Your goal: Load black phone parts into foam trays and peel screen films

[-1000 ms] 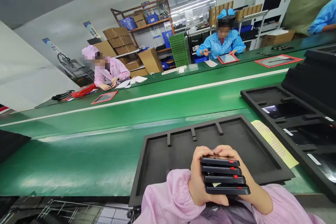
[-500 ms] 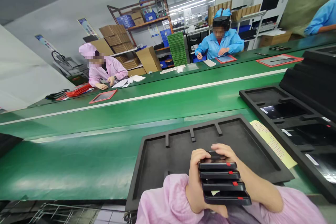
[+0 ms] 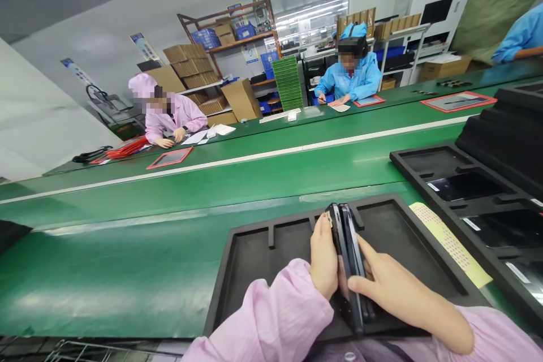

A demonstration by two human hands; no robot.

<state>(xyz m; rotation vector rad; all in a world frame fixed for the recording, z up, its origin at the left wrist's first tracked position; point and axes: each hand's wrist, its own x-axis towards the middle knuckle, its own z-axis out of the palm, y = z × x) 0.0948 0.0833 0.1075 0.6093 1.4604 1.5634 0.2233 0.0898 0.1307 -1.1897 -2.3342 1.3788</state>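
Phones (image 3: 350, 254) sit between your left hand (image 3: 324, 263) and right hand (image 3: 390, 277), above a tray (image 3: 252, 263); right of both lies a sheet (image 3: 450, 244).

Dark devices (image 3: 347, 254) between left fingers (image 3: 323, 235) and right fingers (image 3: 367, 251), black tray (image 3: 409, 249) beneath

Over the black tray (image 3: 394, 237), your devices (image 3: 355, 263) are dark; right of it, a yellow sheet (image 3: 452, 246) carries reddish dots; beyond it, the green belt (image 3: 263, 167) has a white stripe (image 3: 237, 154).
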